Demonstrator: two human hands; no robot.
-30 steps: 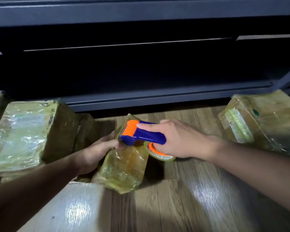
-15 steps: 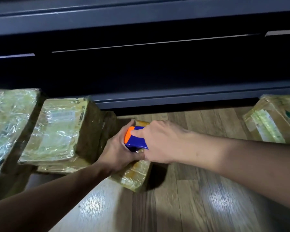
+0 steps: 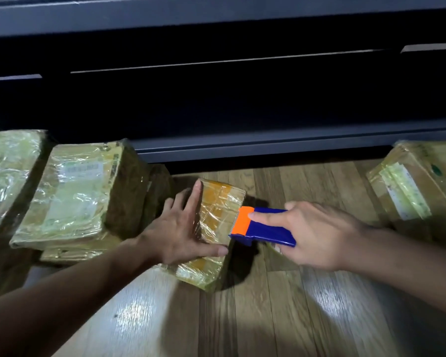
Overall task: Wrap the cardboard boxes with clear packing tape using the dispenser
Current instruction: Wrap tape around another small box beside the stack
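While the left hand [image 3: 180, 228] lies flat on the small box [image 3: 218, 202], fingers straight and spread, its grip is fully open and holds nothing. The right hand [image 3: 319, 240] has its grip closed round the blue tape dispenser [image 3: 264, 230], with the index finger stretched along the top toward the orange end. That end sits at the box's right edge; whether they touch I cannot tell. The small box lies flat on the wooden floor [image 3: 268, 318], shiny with clear tape.

I count five wrapped boxes and one dispenser. Besides the small one, there is a far-left box [image 3: 5, 171], a labelled box [image 3: 72, 194] stacked on a lower box [image 3: 70, 253], and a right-hand box [image 3: 417, 191]. All of them sit before a dark cabinet [image 3: 242, 104].

Half a second ago both hands were bunched together on top of the small box, and the left one was curled beside the dispenser. Now the left hand is flattened and the dispenser has come off to the right. A second ago the box was tipped up on edge and the tape roll showed; the roll is now hidden.
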